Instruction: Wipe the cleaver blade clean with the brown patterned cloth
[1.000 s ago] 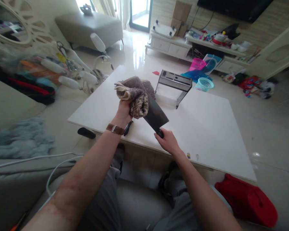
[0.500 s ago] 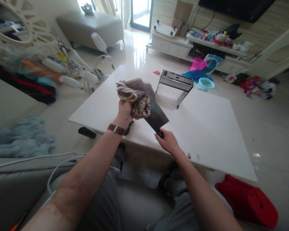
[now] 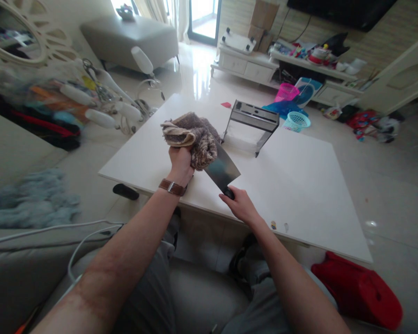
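Observation:
My left hand [image 3: 181,162] is closed round a bunched brown-and-beige towel [image 3: 191,132], held above the white table. A cleaver [image 3: 223,167] with a wide dark blade and black handle is gripped in my right hand [image 3: 242,204]. The towel covers the far end of the blade, so its tip is hidden. Just beyond the blade, a metal-topped knife rack [image 3: 252,118] with see-through sides stands on the table.
The white table [image 3: 299,185] spreads out before my knees. Lamp arms with white shades [image 3: 101,118] stand off its left edge. Pink [image 3: 286,93] and light blue baskets [image 3: 297,121] sit on the floor behind. A red bag-like object [image 3: 358,287] lies at lower right.
The towel and my left hand have shifted slightly left. The cleaver and my right hand have moved a little left too, and the blade now catches more light.

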The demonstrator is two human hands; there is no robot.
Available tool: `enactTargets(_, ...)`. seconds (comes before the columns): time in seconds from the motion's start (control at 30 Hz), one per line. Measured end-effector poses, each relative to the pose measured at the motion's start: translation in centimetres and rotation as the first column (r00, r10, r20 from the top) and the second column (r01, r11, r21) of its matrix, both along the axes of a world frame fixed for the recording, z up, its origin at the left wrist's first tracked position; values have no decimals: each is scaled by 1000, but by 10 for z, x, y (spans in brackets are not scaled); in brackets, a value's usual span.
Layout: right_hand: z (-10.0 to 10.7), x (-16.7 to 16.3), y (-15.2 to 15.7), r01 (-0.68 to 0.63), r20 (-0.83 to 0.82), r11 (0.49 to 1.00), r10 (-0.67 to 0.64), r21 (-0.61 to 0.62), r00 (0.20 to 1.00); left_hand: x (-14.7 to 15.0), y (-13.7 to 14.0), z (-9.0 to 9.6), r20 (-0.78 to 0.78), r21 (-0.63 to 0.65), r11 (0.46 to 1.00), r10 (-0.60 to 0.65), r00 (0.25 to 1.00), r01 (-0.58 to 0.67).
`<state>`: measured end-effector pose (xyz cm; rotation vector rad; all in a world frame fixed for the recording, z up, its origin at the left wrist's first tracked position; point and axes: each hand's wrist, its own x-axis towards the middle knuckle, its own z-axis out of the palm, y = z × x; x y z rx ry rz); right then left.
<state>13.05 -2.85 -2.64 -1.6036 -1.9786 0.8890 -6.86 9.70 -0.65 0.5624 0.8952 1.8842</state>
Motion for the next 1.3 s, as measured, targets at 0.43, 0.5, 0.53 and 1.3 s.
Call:
enactTargets(0.43, -1, -9, -3, 74, -128, 994, -84, -82, 988, 10, -12, 6, 65, -30, 967, -252, 966, 254)
enactTargets(0.5, -1, -10, -2, 74, -118, 995, -81, -65, 990, 14, -14, 4, 57, -39, 966, -254, 966, 256)
enactTargets(0.53, -1, -10, -2, 70, -105, 996, -75, -47, 992, 16, -15, 3, 55, -43, 968, -243, 968, 246)
enactTargets(1.3, 1, -13, -2, 205, -229, 967, -236, -153, 944, 59, -41, -1, 104, -148, 942, -287, 952, 301)
